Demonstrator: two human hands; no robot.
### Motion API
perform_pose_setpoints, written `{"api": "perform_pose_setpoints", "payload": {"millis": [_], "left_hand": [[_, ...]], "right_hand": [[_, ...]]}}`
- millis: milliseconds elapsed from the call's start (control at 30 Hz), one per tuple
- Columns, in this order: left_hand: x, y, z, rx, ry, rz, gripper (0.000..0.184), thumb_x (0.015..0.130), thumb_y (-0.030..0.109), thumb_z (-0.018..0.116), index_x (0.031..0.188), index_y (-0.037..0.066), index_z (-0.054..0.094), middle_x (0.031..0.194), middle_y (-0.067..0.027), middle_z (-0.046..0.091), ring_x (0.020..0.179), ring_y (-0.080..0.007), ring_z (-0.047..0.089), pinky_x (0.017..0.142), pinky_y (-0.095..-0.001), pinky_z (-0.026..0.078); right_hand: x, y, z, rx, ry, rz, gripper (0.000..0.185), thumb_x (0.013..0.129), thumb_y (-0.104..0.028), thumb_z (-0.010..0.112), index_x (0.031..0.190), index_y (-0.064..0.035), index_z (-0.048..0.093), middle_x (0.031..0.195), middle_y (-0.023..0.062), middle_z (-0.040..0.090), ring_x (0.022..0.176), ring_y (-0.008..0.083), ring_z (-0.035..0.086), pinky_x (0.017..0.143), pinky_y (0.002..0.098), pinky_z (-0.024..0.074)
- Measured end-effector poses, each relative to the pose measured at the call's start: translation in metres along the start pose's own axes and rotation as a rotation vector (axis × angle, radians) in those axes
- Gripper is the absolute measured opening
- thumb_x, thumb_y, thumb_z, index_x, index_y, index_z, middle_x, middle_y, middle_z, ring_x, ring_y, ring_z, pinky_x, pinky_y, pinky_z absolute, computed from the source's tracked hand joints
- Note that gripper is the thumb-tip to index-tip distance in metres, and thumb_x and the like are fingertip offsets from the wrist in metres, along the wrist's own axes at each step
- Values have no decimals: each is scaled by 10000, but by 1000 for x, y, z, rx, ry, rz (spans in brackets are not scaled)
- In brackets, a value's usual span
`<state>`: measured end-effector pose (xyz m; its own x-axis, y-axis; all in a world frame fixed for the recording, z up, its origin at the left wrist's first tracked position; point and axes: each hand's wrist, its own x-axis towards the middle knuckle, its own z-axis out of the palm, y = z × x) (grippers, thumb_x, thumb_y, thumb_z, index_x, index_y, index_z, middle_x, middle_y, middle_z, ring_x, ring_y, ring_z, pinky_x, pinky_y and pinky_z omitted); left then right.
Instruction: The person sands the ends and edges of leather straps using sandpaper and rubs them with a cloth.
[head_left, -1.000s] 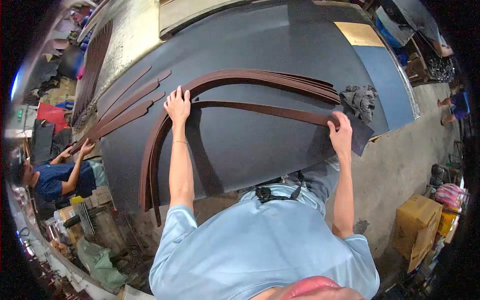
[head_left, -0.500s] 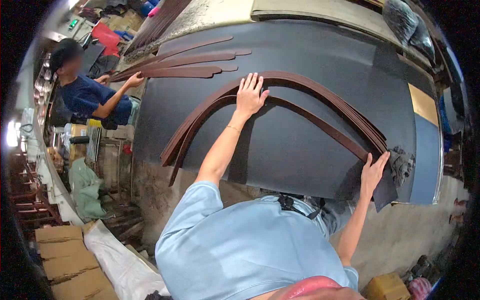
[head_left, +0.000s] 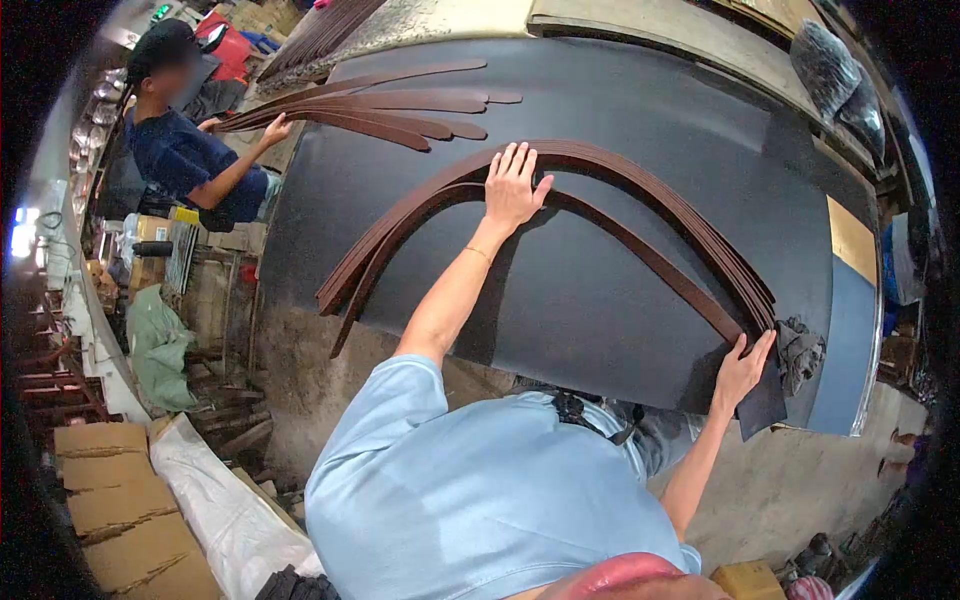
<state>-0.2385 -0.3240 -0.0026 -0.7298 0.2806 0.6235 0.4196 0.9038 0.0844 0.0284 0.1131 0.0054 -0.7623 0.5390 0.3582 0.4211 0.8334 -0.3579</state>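
Observation:
A bundle of long dark brown leather-like strips [head_left: 665,205] lies bent in an arch across the dark tabletop. One strip [head_left: 640,248] sits apart from the bundle on its inner side, nearer my body. My left hand [head_left: 513,192] rests flat over the top of the arch, fingers stretched out and thumb spread. At the right end of the strips, my right hand [head_left: 742,373] lies with its fingers extended over the ends, thumb apart. Beside it, a crumpled dark grey cloth [head_left: 800,355] lies on the table, and a dark flap hangs past the edge.
Across the table's left corner, another person [head_left: 195,150] holds a fan of brown strips [head_left: 400,103] with both hands. A plastic-wrapped bundle [head_left: 835,80] is at the back right. Cardboard [head_left: 125,500] and a green cloth [head_left: 158,345] lie at lower left.
The view has shifted slightly. Both my hands keep their places on the strips. The other person's strips have spread further into a fan.

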Motion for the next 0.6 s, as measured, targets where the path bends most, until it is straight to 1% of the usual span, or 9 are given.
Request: {"api": "perform_pose_setpoints", "payload": {"millis": [33, 100, 167, 233, 333, 367, 400, 467, 600], "left_hand": [[0, -1, 1, 3, 0, -2, 533, 949, 423, 592, 1277, 4, 624, 1366, -176, 597, 1315, -345, 517, 1109, -504, 379], [0, -1, 3, -36, 24, -3, 584, 939, 474, 577, 1252, -15, 633, 1338, -196, 609, 1305, -366, 518, 1109, -518, 372], [0, -1, 4, -30, 23, -5, 585, 937, 475, 578, 1253, -15, 633, 1339, -197, 608, 1306, -367, 517, 1108, -518, 372], [-1, -2, 4, -32, 33, -2, 585, 933, 474, 582, 1250, -15, 634, 1337, -201, 608, 1303, -370, 519, 1103, -518, 376], [-1, -2, 5, -47, 45, -10, 581, 929, 470, 585, 1244, -16, 638, 1330, -203, 612, 1296, -371, 524, 1102, -519, 376], [0, -2, 5, -41, 49, -10, 578, 929, 470, 584, 1234, -17, 645, 1326, -202, 615, 1291, -370, 529, 1103, -517, 376], [0, -2, 5, -42, 48, -14, 578, 929, 470, 584, 1234, -17, 645, 1326, -202, 615, 1291, -370, 529, 1103, -517, 376], [0, -1, 4, -39, 42, -18, 576, 931, 473, 579, 1228, -16, 652, 1326, -201, 616, 1291, -368, 530, 1107, -514, 373], [1, -1, 4, -41, 42, -21, 576, 932, 473, 575, 1227, -15, 654, 1328, -197, 617, 1290, -366, 530, 1111, -511, 368]], "right_hand": [[0, -3, -2, -1, -16, 29, 585, 1028, -280, 538, 1493, 35, 372, 1550, 212, 387, 1382, 387, 440, 1105, 417, 417], [1, -2, 1, -12, -9, 25, 588, 1030, -284, 533, 1493, 39, 369, 1548, 224, 385, 1376, 392, 445, 1103, 421, 420], [3, 0, 4, -21, -2, 14, 591, 1033, -289, 529, 1493, 43, 365, 1545, 235, 382, 1371, 396, 451, 1101, 426, 422], [4, -1, 4, -2, -54, 146, 610, 1035, -322, 511, 1500, 39, 354, 1551, 241, 372, 1384, 395, 432, 1115, 414, 394], [3, 2, 6, -22, -46, 108, 614, 1043, -323, 506, 1501, 50, 340, 1548, 245, 371, 1374, 404, 442, 1109, 433, 416], [1, 8, 12, -10, -3, 64, 595, 1046, -327, 498, 1510, 15, 353, 1559, 224, 365, 1370, 408, 447, 1098, 441, 429], [1, 6, 9, -12, -5, 61, 595, 1046, -327, 498, 1510, 15, 353, 1559, 224, 365, 1370, 408, 447, 1098, 441, 429], [2, 1, 4, -3, -16, 37, 570, 1047, -331, 494, 1517, -32, 371, 1579, 194, 346, 1359, 411, 461, 1077, 450, 447], [3, 4, 9, -9, 0, 35, 550, 1048, -333, 492, 1516, -64, 389, 1594, 168, 331, 1344, 415, 477, 1060, 455, 460]]}}
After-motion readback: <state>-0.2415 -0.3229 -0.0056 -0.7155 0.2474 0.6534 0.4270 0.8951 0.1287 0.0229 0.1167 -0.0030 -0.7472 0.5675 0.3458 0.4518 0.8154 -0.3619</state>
